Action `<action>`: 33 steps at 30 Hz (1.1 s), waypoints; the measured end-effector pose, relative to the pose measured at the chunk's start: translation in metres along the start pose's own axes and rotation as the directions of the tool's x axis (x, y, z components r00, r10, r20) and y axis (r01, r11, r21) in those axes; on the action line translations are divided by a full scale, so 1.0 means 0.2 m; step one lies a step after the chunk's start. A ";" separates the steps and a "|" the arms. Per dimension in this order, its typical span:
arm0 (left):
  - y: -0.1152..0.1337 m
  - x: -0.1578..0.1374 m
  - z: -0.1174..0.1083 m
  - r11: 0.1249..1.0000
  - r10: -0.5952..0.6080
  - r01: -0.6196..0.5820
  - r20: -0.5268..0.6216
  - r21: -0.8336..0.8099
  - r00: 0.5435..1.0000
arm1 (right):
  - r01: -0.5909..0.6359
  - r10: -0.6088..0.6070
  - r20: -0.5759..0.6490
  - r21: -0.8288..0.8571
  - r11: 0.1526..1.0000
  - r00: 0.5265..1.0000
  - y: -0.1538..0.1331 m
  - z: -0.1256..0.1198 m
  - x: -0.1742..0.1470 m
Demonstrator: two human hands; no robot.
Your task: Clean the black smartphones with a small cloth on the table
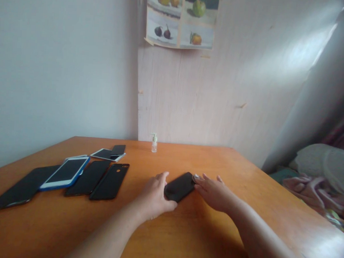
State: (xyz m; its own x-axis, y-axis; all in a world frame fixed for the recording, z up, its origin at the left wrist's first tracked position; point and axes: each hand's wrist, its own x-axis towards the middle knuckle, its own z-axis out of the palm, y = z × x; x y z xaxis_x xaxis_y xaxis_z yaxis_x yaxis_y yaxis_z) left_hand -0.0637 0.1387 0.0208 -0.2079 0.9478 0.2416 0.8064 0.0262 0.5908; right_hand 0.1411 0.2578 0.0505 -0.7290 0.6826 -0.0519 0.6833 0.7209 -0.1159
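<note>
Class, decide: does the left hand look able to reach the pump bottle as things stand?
Probably yes, with a forward stretch: the left hand would have to leave the black phone, but nothing stands between that hand and the pump bottle.

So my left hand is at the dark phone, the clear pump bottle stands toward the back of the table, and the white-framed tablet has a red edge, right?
Not quite: the white-framed tablet has a blue edge, not red, as the head view shows. Your left hand is at the dark phone, and the clear pump bottle is toward the table's back.
</note>
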 end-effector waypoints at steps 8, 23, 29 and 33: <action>-0.01 0.00 0.02 1.000 -0.015 0.015 0.004 0.002 1.000 | 0.353 -0.357 0.000 0.147 0.924 0.934 -0.24 0.00 -0.10; 0.00 0.00 0.01 0.999 0.005 -0.004 -0.011 0.049 1.000 | 0.189 -0.160 -0.156 0.194 0.962 0.975 -0.16 0.05 0.03; 0.01 0.00 0.01 0.997 0.028 -0.025 -0.043 0.074 0.999 | -0.110 0.287 -0.376 0.426 0.898 0.881 0.14 0.07 0.17; 0.02 0.00 0.02 0.996 0.006 0.000 -0.059 0.094 0.998 | -0.143 0.443 -0.432 0.571 0.809 0.786 0.25 0.06 0.21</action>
State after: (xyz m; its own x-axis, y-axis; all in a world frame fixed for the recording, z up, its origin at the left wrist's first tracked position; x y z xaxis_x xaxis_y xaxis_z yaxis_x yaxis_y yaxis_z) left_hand -0.0589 0.1407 0.0206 -0.2355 0.9276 0.2901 0.8550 0.0557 0.5157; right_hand 0.1439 0.3202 0.0298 -0.2518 0.9075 0.3361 0.6326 0.4172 -0.6525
